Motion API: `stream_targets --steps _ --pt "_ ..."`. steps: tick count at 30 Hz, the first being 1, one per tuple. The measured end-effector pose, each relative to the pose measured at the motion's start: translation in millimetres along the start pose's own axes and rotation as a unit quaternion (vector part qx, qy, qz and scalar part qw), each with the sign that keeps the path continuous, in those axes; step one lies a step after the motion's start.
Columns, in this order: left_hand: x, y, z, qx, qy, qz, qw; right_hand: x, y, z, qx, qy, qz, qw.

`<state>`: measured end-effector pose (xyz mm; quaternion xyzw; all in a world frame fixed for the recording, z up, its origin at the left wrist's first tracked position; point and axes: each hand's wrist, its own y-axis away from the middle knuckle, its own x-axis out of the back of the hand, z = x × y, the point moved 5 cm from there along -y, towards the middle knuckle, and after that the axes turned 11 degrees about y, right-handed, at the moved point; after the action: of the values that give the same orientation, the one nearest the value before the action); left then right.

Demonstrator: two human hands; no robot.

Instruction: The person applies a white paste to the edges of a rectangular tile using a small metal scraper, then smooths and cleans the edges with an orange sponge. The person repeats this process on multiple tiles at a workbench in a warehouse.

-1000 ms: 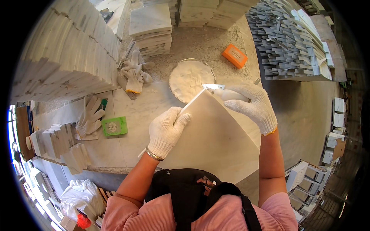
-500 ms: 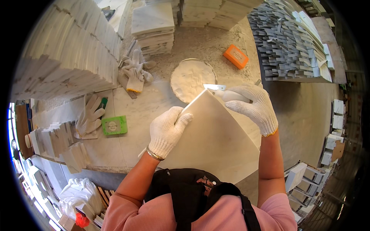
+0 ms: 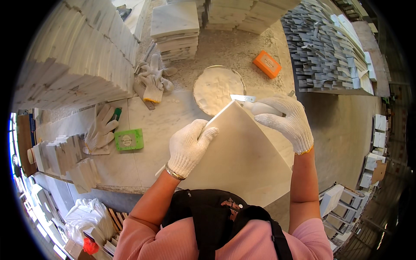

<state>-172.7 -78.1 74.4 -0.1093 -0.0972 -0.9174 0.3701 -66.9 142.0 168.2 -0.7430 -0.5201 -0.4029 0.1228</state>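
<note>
A square pale stone tile (image 3: pixel 238 151) is tilted in front of me, one corner pointing away. My gloved left hand (image 3: pixel 190 145) is closed on its left edge, thumb over the face. My gloved right hand (image 3: pixel 286 119) is closed around a putty knife (image 3: pixel 242 98), whose metal blade lies by the tile's far corner. Whether the blade touches the tile, I cannot tell. Just beyond that corner sits a round pan (image 3: pixel 194 99) filled with a whitish, paste-like material.
Stone tile stacks (image 3: pixel 86 60) rise at left, with another stack (image 3: pixel 175 32) at the back. An orange box (image 3: pixel 267 64) and a green box (image 3: pixel 128 139) lie on the worktop. Spare gloves (image 3: pixel 152 82) rest near the left stack. Thin stone pieces (image 3: pixel 325 52) are piled at right.
Both hands, the tile and the putty knife hold nearly the same position. The view has shifted very slightly.
</note>
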Motion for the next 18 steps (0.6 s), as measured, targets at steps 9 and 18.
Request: stream_targets --steps 9,18 --pt "0 0 2 -0.004 -0.003 0.0 1.0 2 -1 -5 -0.015 -0.056 0.02 0.998" --pt "1 0 1 0.02 -0.002 -0.002 1.0 5 -15 38 -0.075 -0.144 0.105 0.981"
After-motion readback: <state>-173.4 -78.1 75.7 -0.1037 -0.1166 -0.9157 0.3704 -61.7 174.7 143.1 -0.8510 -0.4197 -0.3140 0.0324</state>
